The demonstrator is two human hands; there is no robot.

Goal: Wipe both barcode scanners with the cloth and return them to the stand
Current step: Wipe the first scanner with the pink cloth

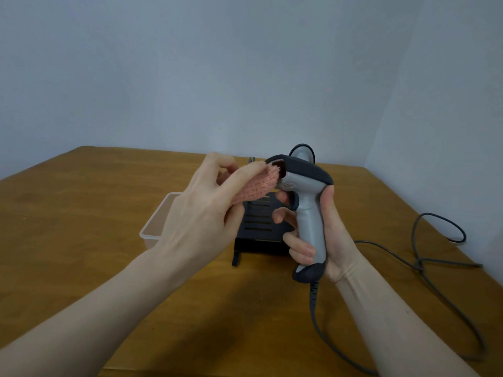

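My right hand point(324, 235) grips the handle of a grey and black barcode scanner point(304, 191), held upright above the table with its window facing left. My left hand point(201, 210) pinches a pink nubby cloth point(257, 186) and presses its end against the scanner's front window. Behind and below the scanner stands a black slotted stand point(258, 227). The grey top of a second scanner point(302, 151) peeks out behind the held one; the rest of it is hidden.
A clear plastic box point(156, 227) sits left of the stand, partly behind my left hand. The scanner's grey cable point(424, 265) loops across the right side of the wooden table point(95, 213). A pale wall rises behind the table.
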